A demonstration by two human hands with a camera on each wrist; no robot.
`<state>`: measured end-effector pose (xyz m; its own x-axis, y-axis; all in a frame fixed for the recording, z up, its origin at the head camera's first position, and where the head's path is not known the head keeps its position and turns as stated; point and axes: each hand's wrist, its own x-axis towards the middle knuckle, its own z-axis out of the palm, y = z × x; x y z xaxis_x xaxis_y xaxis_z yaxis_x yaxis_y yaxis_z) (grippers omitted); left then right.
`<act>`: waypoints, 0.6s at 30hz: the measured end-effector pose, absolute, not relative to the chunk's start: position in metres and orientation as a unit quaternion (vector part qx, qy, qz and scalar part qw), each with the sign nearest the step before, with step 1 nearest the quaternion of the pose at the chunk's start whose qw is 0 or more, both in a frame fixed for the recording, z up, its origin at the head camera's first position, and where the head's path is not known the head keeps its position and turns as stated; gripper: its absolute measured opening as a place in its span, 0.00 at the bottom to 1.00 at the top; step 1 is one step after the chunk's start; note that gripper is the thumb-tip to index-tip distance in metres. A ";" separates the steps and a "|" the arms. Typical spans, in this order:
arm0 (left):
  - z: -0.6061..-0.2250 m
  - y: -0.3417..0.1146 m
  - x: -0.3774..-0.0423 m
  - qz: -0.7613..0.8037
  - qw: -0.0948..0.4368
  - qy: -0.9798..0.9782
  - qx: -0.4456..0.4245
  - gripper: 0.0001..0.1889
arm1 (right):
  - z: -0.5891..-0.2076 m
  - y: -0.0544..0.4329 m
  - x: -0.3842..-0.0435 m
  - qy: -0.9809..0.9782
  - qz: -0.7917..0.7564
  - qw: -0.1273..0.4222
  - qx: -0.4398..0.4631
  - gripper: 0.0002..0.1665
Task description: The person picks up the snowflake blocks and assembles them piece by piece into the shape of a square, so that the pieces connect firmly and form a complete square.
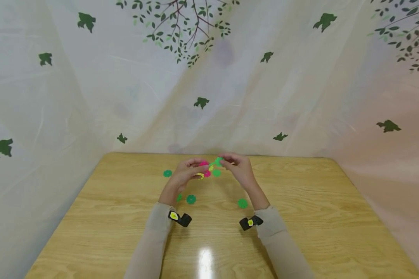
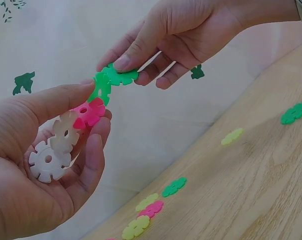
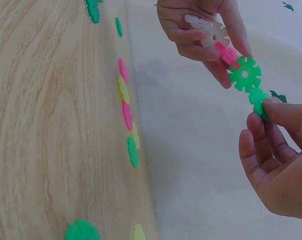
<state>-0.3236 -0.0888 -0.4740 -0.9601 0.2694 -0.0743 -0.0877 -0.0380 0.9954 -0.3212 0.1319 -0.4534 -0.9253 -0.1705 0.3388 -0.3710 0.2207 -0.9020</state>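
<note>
The left hand [image 1: 186,173] holds the chain [image 2: 93,118] of discs in a curled grip, above the desk [image 1: 310,213]. The right hand [image 1: 241,170] pinches the green disc [image 2: 122,78] at its end, almost closed. An uneven twist could, I think, loosen a joint, and discs may drop.

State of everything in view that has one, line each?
Left hand: holding the chain.
Right hand: pinching the end green disc.
Chain: linked, held above the table.
End green disc: against the chain; fully slotted or not, can't tell.
Remaining discs: lying on the table, unheld.
</note>
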 end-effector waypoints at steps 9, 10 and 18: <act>-0.474 -0.086 -0.324 0.722 0.142 0.673 0.071 0.18 | -0.447 0.131 -0.318 -0.780 0.597 0.076 0.169 0.13; -0.473 -0.086 -0.323 0.724 0.142 0.672 0.071 0.18 | -0.443 0.130 -0.314 -0.778 0.602 0.078 0.165 0.13; -0.471 -0.080 -0.321 0.739 0.125 0.659 0.059 0.19 | -0.431 0.128 -0.305 -0.761 0.622 0.091 0.160 0.11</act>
<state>-0.3213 -0.0799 -0.4711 -0.9616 0.2635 -0.0770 -0.1068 -0.1007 0.9892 -0.3045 0.1279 -0.4307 -0.9320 -0.1301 0.3383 -0.3574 0.1738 -0.9176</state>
